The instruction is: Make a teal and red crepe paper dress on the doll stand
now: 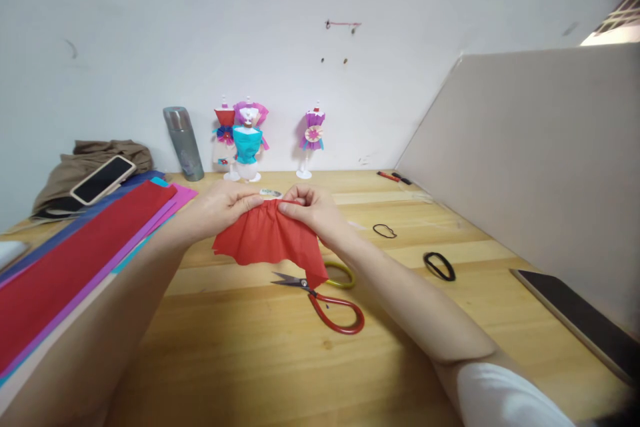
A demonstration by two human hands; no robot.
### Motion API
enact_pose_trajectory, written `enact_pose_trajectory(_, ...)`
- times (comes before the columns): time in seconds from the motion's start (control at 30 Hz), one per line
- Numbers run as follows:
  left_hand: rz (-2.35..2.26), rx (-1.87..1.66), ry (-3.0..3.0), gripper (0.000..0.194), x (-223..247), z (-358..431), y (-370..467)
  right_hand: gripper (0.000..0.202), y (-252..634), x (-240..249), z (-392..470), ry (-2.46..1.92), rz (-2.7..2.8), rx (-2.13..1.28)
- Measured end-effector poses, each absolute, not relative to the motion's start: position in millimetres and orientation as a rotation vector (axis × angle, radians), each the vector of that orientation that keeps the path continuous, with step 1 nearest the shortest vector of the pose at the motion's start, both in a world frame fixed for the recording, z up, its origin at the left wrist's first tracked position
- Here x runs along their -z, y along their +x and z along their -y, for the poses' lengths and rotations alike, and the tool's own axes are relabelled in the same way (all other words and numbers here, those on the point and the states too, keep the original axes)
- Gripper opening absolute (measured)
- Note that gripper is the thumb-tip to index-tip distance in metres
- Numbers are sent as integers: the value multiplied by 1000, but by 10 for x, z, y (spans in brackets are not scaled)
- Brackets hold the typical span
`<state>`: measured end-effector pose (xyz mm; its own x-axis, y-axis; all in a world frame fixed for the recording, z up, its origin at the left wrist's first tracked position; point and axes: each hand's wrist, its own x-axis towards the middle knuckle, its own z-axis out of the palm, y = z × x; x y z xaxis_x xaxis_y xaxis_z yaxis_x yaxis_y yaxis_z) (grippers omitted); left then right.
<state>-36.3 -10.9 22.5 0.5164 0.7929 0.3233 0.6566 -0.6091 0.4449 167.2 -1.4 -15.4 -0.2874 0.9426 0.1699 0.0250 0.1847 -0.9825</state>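
Note:
A piece of red crepe paper [270, 237] hangs between my hands, gathered into pleats along its top edge and flaring out below. My left hand [233, 202] pinches the gathered edge from the left, thumb on top. From the right, my right hand [309, 207] pinches the same edge close by, fingers curled behind the paper. Just beneath the paper's lower right corner lie scissors [305, 283] with parted blades, one handle red and the other yellow. The paper partly covers the yellow handle.
Layered coloured paper strips [95, 247] lie at left, beside a phone [103, 180] on brown cloth [65, 170]. Small dressed mannequins [247, 143] and a flask [183, 145] stand along the wall. Black hair ties [440, 267] and a dark slab [575, 320] lie at right, by a white panel [540, 147].

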Motion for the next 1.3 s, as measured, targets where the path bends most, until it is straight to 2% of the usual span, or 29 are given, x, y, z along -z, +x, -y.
enact_pose_trajectory(0.53,-1163,-728,2527,42,-171,94,-368,31,1662,211,-34,-962,1589,-1172)
enact_pose_trajectory(0.8,-1114,-723,2577,43,-194,131,-331,34,1666,196,-8,-1005,1523,-1237)
enact_pose_trajectory(1.3,-789,-693,2868,42,-186,34,-476,42,1713,82,-25,-1156,1611,-1210)
